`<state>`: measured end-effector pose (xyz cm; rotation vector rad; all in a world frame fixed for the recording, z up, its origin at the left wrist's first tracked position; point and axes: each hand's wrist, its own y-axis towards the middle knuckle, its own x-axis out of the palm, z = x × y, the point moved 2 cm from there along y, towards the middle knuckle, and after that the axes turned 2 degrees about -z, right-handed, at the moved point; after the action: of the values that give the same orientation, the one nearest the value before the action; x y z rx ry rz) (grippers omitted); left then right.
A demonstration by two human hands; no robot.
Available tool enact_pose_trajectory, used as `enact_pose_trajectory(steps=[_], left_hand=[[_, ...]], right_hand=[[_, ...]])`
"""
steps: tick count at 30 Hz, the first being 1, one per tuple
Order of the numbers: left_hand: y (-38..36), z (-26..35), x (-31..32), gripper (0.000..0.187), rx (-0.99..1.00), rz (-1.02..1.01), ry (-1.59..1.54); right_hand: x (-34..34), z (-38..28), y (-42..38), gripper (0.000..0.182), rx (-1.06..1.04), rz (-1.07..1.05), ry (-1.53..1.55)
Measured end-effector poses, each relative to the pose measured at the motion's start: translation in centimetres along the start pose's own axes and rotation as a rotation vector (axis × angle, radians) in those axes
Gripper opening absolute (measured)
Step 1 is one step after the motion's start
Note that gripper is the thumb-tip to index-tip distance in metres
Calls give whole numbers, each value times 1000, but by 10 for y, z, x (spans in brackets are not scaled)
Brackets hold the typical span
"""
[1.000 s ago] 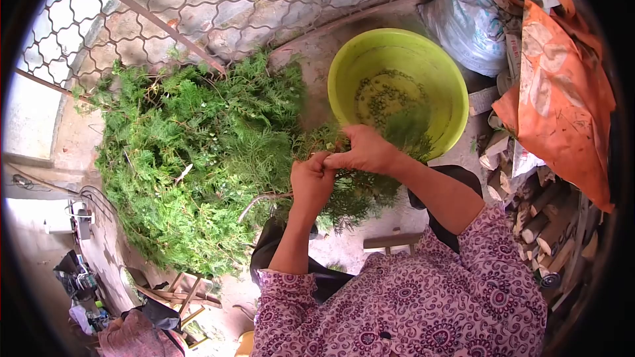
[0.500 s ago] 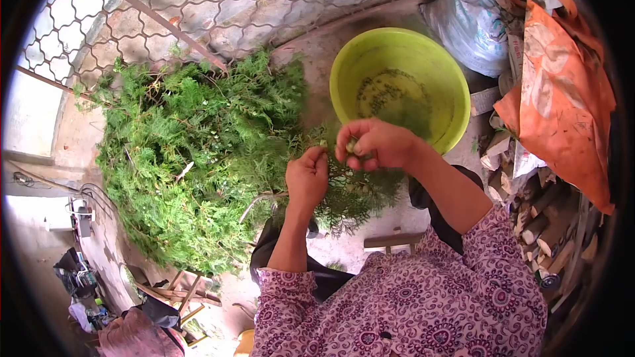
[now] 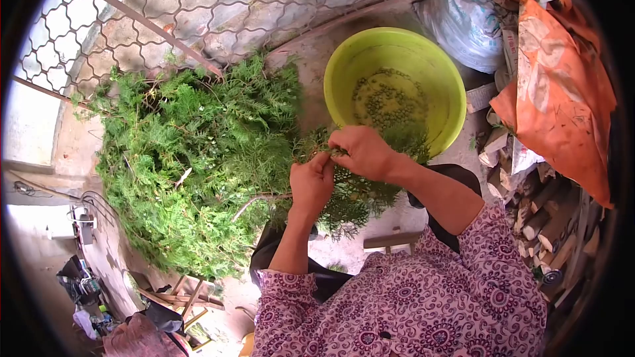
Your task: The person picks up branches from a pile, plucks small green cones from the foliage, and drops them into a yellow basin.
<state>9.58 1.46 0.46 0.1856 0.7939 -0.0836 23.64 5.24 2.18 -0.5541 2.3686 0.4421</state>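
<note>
My left hand (image 3: pixel 311 184) is closed around a leafy evergreen branch (image 3: pixel 349 206), whose flat, feathery sprays hang below and to the right of both hands. A brown stem (image 3: pixel 261 199) sticks out on the left side of that wrist. My right hand (image 3: pixel 364 152) meets the left fingertips, its fingers pinched together at the branch; the small green cones in its grip are mostly hidden. Just beyond it stands a yellow-green basin (image 3: pixel 442 69), with many small round green cones (image 3: pixel 387 102) on its bottom. Foliage overlaps the basin's near rim.
A large heap of cut evergreen branches (image 3: pixel 192 178) lies to the left, against a wire mesh (image 3: pixel 231 6). A white sack (image 3: pixel 466 23), an orange sack (image 3: pixel 562 92) and stacked firewood (image 3: pixel 549 225) line the right side. A wooden stool (image 3: pixel 390 242) shows near my legs.
My right hand has moved left to meet my left hand, and its fingers have turned down onto the branch. The pale green pieces seen in it before are now mostly covered.
</note>
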Motion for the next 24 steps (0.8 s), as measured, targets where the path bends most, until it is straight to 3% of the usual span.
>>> enact_pose_trajectory(steps=[4,7,9,13,15,18,21,24], left_hand=[[-1,0,1,8,-48,-25,-102],[1,-5,0,9,-113,-18,-235],[4,-7,-3,10,-140,5,-324],[0,-10,-4,10,-106,28,-342],[-4,-13,-6,10,-139,7,-333],[-6,-20,-14,11,-224,60,-344],[-5,-27,-33,17,-429,64,-743],[-2,-31,-43,19,-484,213,-837]], right_hand=[[3,3,1,20,4,86,22],[1,6,4,16,121,153,280],[1,2,6,12,393,37,763],[-4,5,10,13,522,59,992],[-26,17,17,10,506,255,1175],[-55,22,19,7,380,485,1084],[-80,37,15,9,337,631,933],[-97,60,7,13,362,726,783]])
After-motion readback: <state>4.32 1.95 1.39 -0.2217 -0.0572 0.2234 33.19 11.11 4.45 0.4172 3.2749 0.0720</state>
